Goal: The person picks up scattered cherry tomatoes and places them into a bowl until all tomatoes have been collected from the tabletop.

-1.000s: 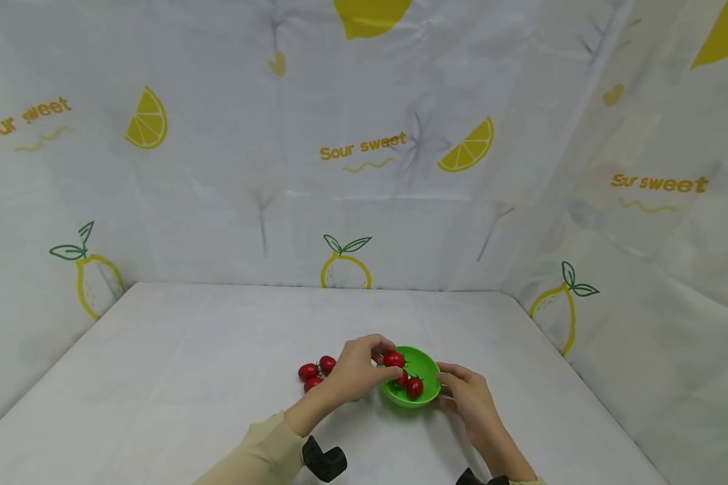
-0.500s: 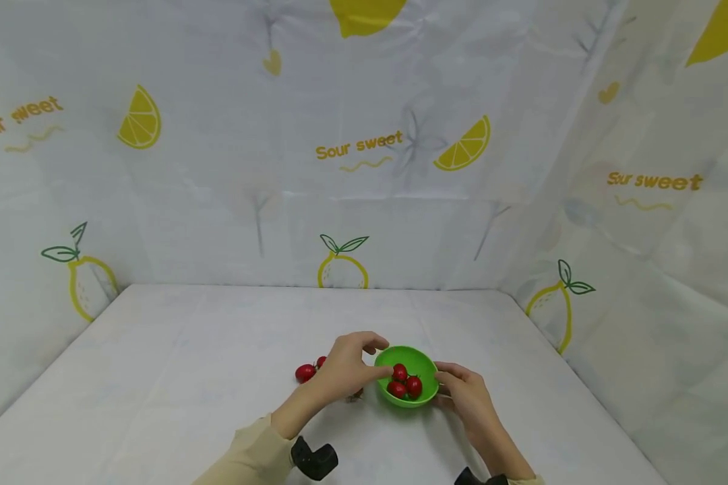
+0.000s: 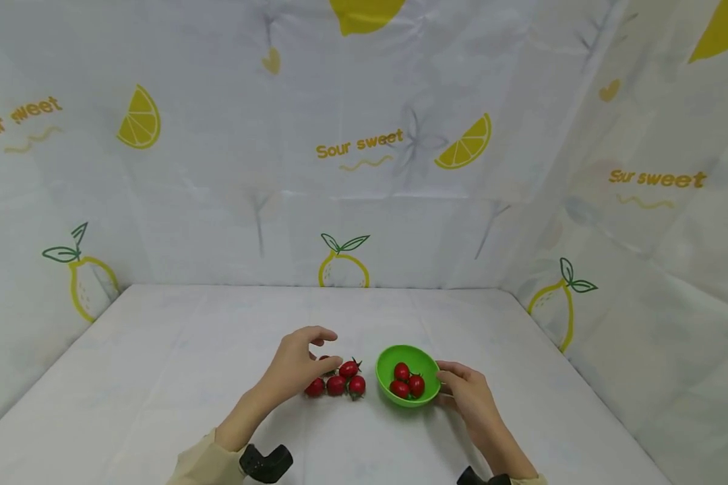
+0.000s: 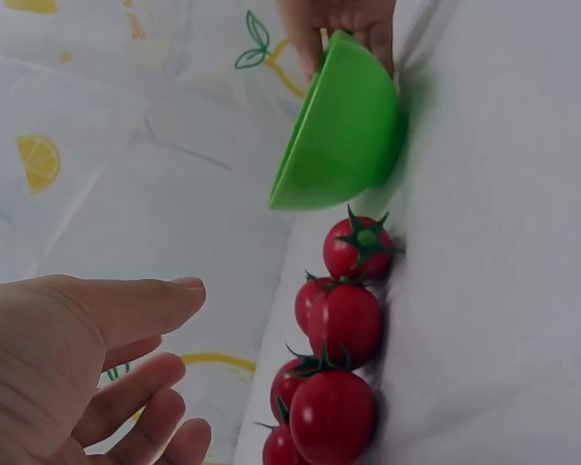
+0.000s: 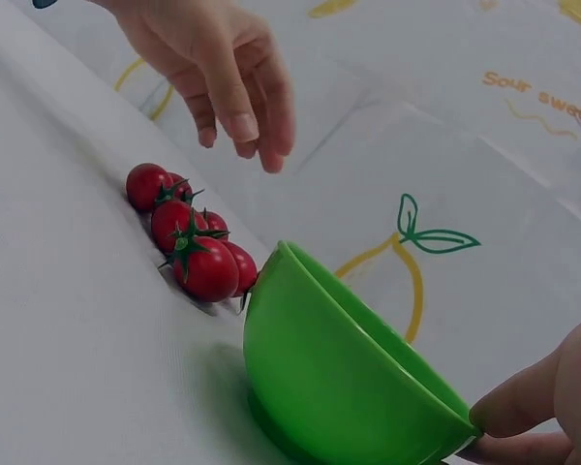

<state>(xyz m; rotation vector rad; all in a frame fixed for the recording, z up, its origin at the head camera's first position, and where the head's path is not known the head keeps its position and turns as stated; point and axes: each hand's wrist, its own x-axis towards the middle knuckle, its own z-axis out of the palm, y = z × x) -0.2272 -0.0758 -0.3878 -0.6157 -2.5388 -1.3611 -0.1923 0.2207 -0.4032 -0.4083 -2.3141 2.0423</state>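
A green bowl (image 3: 423, 361) stands on the white table with three red cherry tomatoes (image 3: 416, 385) in it. My right hand (image 3: 470, 397) holds its right side; in the right wrist view the thumb (image 5: 523, 395) lies at the rim with a finger below. Left of the bowl several loose cherry tomatoes (image 3: 336, 385) with green stem tops lie grouped together. Over them hovers my left hand (image 3: 294, 360), thumb and fingers spread apart with nothing between them. It hides part of the group in the head view. The left wrist view shows the loose tomatoes (image 4: 345, 323) lined up towards the bowl.
A white cloth covers the table (image 3: 188, 357). Behind it and to the right rise white curtains (image 3: 230, 135) printed with lemons and lettering. Dark wrist cameras (image 3: 266, 463) are strapped to both wrists.
A cherry tomato held by my left hand dropped into the bowl. That hand then moved left, over the loose tomatoes. My right hand stayed at the bowl.
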